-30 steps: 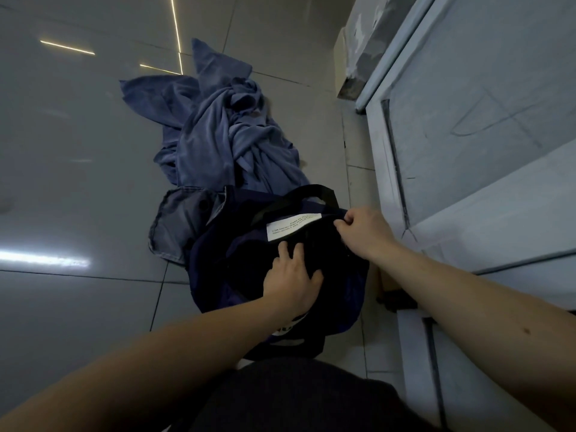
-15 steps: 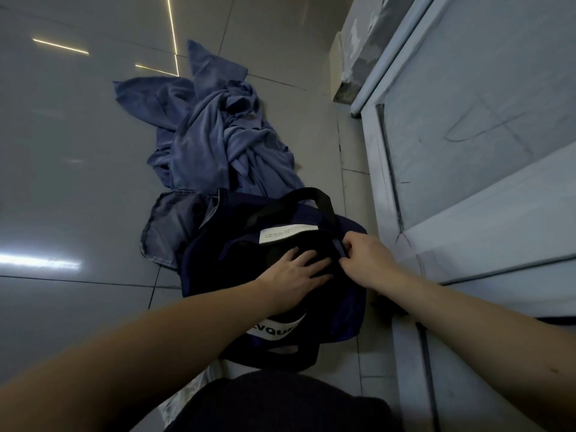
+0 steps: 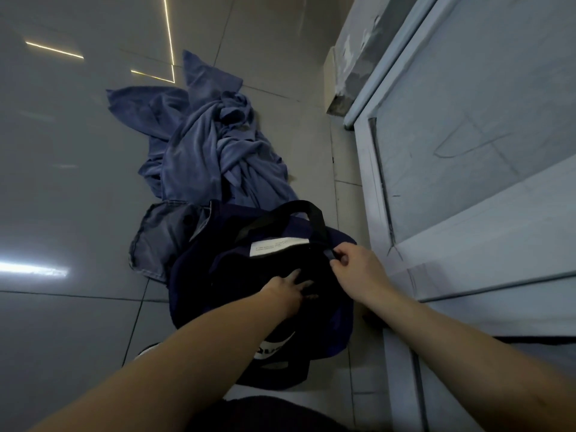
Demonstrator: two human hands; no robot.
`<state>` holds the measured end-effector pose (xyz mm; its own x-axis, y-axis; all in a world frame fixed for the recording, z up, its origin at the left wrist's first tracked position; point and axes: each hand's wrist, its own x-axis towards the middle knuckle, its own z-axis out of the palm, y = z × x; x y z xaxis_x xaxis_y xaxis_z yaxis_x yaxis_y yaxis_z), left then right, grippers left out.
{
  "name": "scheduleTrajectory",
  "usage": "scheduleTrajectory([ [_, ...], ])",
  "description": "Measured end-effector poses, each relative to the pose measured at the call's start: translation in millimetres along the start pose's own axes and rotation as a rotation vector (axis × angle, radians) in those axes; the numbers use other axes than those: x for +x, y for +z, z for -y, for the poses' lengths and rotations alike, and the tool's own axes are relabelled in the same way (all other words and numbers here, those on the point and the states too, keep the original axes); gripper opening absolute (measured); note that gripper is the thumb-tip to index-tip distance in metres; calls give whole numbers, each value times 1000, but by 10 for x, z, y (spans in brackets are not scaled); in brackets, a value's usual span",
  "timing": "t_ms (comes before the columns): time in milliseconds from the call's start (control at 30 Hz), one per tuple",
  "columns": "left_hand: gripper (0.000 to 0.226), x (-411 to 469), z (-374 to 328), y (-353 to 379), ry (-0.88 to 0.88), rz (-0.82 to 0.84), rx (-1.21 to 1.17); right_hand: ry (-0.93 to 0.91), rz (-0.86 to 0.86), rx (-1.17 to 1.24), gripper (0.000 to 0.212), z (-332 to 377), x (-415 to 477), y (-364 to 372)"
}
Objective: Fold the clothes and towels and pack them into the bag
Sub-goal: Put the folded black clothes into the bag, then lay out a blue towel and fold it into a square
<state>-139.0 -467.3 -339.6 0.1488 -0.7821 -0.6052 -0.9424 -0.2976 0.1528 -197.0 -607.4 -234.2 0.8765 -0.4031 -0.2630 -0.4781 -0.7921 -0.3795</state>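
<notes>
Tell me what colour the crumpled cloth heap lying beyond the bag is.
The cloth heap is a dusty blue, clearest in the head view.

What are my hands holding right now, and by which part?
The right hand pinches the bag by its rim; the left hand presses flat inside, gripping nothing.

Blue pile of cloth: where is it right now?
The blue pile of cloth lies crumpled on the floor, upper middle of the head view, just beyond the dark bag and left of the white door.

Left hand (image 3: 288, 293) deeper inside bag (image 3: 341, 324)
</notes>
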Motion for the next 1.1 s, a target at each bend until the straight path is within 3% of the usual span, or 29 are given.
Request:
scheduleTrajectory([
  [67, 69, -88, 46, -33, 17, -44, -163, -19, 38, -3, 15, -39, -59, -21],
  [167, 60, -239, 118, -57, 32, -236, -502, -23, 78, -56, 31, -120, -136, 5],
  [333, 43, -527, 231, -13, 17, -458, -796, -27, 103, -123, 29, -124, -201, 72],
  [500, 32, -1060, 441, -251, -81, -472, -872, -47, 49, -125, 25, 308, -72, -75],
  [667, 26, -1678, 927, -491, -222, -526, -892, -194, 44, -204, 26, 1143, 249, -264],
  [900, 22, -2267, 1779, -22, -554, -609, -887, -437, 334, -528, 14, 2482, 614, 80],
  [1100, 26, -2429, 2250, 542, -715, -596, -997, -511, 444, -679, 6, 3088, 921, 894],
])
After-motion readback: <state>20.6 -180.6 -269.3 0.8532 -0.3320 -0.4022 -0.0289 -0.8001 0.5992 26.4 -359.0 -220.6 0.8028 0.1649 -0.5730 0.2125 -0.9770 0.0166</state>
